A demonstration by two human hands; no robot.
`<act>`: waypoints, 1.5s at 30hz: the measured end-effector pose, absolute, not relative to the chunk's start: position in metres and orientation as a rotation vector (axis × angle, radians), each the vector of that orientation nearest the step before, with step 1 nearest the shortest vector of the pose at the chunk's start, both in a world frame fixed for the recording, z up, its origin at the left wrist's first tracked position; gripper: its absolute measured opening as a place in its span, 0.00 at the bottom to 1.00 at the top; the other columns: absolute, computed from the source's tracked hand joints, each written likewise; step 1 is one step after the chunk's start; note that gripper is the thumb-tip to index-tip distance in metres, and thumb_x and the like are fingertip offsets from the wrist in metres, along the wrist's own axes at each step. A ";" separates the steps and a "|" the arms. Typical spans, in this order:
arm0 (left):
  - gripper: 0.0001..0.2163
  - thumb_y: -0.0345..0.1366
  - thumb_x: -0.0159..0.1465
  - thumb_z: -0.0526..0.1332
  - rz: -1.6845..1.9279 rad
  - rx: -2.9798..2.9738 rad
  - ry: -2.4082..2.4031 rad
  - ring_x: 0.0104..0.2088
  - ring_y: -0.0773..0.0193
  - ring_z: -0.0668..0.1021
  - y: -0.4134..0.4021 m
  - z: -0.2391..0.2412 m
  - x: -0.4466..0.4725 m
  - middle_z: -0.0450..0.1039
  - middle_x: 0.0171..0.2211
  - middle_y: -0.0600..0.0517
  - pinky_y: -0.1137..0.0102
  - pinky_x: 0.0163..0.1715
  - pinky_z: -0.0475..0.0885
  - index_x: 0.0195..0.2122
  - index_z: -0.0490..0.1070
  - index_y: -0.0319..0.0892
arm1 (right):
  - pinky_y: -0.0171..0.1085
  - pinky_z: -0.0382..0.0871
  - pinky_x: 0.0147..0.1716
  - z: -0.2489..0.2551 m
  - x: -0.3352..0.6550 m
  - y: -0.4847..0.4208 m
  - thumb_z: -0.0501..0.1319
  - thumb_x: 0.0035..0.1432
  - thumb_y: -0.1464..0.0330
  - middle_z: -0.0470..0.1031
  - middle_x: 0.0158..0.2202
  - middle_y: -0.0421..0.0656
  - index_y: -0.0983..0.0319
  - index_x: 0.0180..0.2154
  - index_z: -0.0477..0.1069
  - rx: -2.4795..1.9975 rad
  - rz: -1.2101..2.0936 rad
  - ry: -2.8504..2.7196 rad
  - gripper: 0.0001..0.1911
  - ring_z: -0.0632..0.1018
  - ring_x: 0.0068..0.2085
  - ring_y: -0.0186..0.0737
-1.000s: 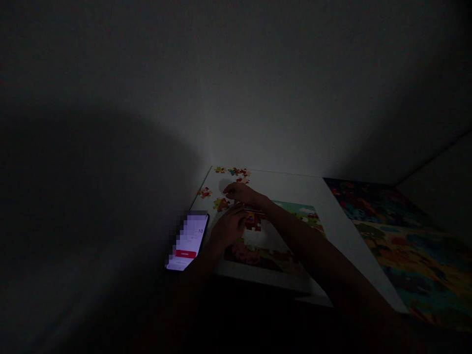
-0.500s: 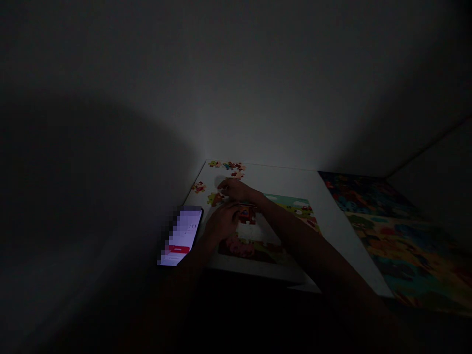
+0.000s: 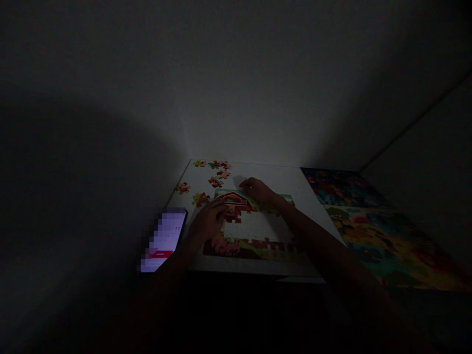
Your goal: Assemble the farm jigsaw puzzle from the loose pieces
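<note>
A partly built jigsaw puzzle (image 3: 254,241) with a red barn (image 3: 236,201) lies on a white board (image 3: 295,179). My left hand (image 3: 207,222) lies flat on the puzzle's left edge, its fingertips touching the barn section. Beyond the barn, my right hand (image 3: 258,190) rests at the puzzle's top edge with bent fingers; the dark hides whether it holds anything. Several loose puzzle pieces (image 3: 216,172) are scattered at the board's far left corner.
A lit phone (image 3: 164,240) lies left of the board, close to my left wrist. A colourful picture mat (image 3: 372,231) spreads on the right. A pale wall stands just behind the board. The room is very dark.
The red barn section now lies joined at the puzzle's top left. My right hand has drawn back from the loose pieces to the puzzle's top edge. The view has shifted.
</note>
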State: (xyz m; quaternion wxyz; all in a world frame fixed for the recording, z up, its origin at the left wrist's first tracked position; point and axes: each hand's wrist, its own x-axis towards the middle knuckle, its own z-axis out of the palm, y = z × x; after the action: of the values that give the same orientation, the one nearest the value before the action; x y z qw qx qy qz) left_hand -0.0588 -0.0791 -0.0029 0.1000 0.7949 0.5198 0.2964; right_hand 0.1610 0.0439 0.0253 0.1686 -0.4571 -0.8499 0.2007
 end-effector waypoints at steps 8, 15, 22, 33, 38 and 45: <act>0.12 0.29 0.63 0.58 0.882 2.340 1.543 0.55 0.59 0.75 -0.076 -0.008 -0.062 0.75 0.53 0.49 0.58 0.58 0.69 0.44 0.78 0.45 | 0.52 0.62 0.56 0.002 0.217 0.013 0.57 0.64 0.59 0.65 0.61 0.54 0.60 0.60 0.66 -1.569 0.225 -2.423 0.25 0.68 0.60 0.55; 0.12 0.28 0.61 0.60 0.888 2.313 1.537 0.52 0.59 0.76 -0.075 -0.010 -0.063 0.75 0.52 0.50 0.58 0.56 0.70 0.42 0.79 0.47 | 0.55 0.53 0.62 -0.005 0.243 0.004 0.53 0.65 0.53 0.58 0.67 0.53 0.60 0.64 0.60 -1.706 0.183 -2.357 0.30 0.59 0.66 0.56; 0.13 0.30 0.62 0.60 0.847 2.402 1.494 0.53 0.58 0.74 -0.081 -0.001 -0.060 0.74 0.53 0.50 0.58 0.56 0.71 0.45 0.78 0.49 | 0.55 0.49 0.64 -0.008 0.249 0.012 0.51 0.65 0.51 0.58 0.67 0.53 0.60 0.65 0.59 -1.697 0.143 -2.391 0.32 0.58 0.67 0.55; 0.11 0.34 0.64 0.60 0.857 2.415 1.532 0.55 0.57 0.71 -0.084 0.004 -0.055 0.71 0.52 0.48 0.58 0.58 0.68 0.47 0.75 0.47 | 0.49 0.59 0.60 -0.004 0.241 0.029 0.58 0.62 0.57 0.67 0.61 0.52 0.61 0.58 0.68 -1.593 0.172 -2.351 0.26 0.68 0.61 0.52; 0.12 0.34 0.64 0.59 0.838 2.462 1.546 0.56 0.56 0.70 -0.084 0.005 -0.056 0.70 0.52 0.47 0.57 0.59 0.66 0.48 0.74 0.45 | 0.42 0.64 0.56 0.017 0.194 0.043 0.57 0.63 0.64 0.72 0.55 0.53 0.64 0.54 0.71 -1.418 0.354 -2.345 0.20 0.74 0.54 0.46; 0.14 0.37 0.67 0.56 0.787 2.454 1.624 0.60 0.55 0.68 -0.084 0.001 -0.054 0.68 0.57 0.45 0.55 0.63 0.61 0.52 0.71 0.43 | 0.40 0.65 0.55 0.023 0.126 0.066 0.59 0.62 0.66 0.73 0.52 0.53 0.65 0.52 0.73 -1.350 0.442 -2.373 0.18 0.75 0.52 0.44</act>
State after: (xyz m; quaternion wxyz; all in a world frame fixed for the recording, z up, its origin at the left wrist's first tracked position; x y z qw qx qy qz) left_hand -0.0544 -0.0843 0.0014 0.0477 0.8046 0.5326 0.2582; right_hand 0.1265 0.0663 0.0226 0.1871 -0.4794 -0.8429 0.1570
